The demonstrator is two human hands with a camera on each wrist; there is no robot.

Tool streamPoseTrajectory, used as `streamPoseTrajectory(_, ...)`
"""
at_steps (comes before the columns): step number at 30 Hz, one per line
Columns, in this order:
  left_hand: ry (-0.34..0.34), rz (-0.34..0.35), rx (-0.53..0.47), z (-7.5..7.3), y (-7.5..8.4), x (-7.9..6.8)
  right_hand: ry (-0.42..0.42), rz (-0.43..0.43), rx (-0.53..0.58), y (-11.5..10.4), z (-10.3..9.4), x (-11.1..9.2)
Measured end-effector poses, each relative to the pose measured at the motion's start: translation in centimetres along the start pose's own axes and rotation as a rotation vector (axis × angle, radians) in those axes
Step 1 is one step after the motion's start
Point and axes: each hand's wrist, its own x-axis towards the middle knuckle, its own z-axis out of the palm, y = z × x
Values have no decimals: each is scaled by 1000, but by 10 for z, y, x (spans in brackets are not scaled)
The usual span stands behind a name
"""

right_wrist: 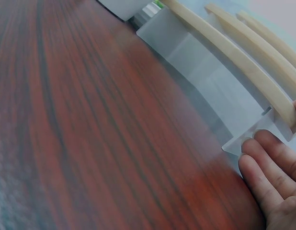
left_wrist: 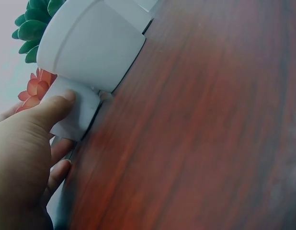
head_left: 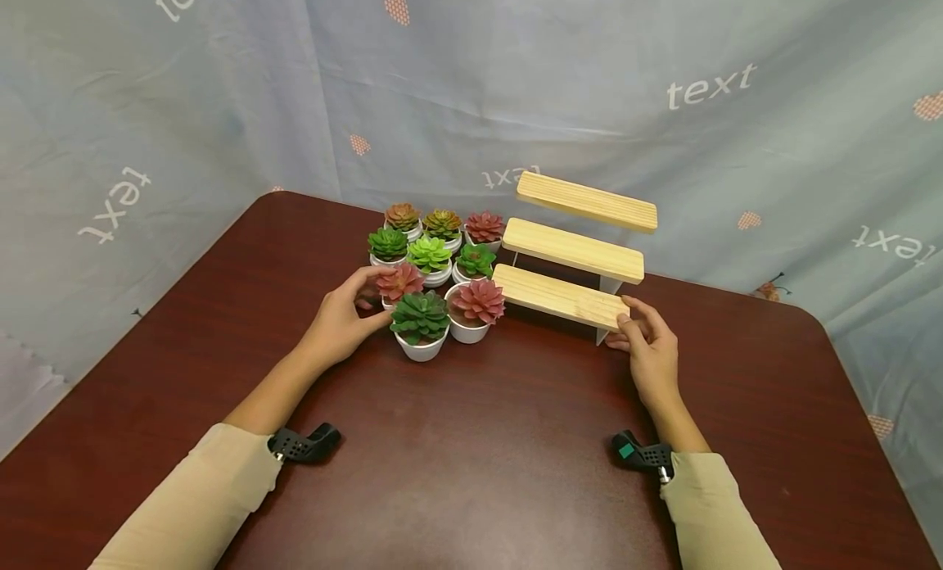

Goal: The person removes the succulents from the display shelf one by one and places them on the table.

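My left hand (head_left: 340, 318) grips a white pot with a pinkish-red succulent (head_left: 400, 282); in the left wrist view its thumb lies on the pot wall (left_wrist: 76, 112). A dark green succulent (head_left: 420, 318) in a white pot stands in front, nearer to me. To the right of that is another potted pink succulent (head_left: 479, 301). My right hand (head_left: 651, 353) holds the right end of the lowest step of a three-tier wooden riser (head_left: 556, 296). Its thumb is on the plank, and in the right wrist view several fingertips (right_wrist: 263, 136) touch the pale side panel (right_wrist: 241, 139).
Several more potted succulents stand close together behind, among them a bright green one (head_left: 430, 255) and a dark red one (head_left: 484, 227). All of it is on a dark reddish-brown table (head_left: 457, 463). A printed grey-blue cloth (head_left: 589, 87) hangs behind the table.
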Motion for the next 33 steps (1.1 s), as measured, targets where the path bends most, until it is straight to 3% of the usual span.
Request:
streamPoseTrajectory(13,15,9,12,-3,0,4,-5,7,-7,-2,0,1)
streamPoseTrajectory(20,-18,9,-15,-9,-7,8,-5,28,-7,-4,0,-1)
streamPoseTrajectory(33,-11,-8,-47,-21,-16,9,-10,21,-8,-1,0,1)
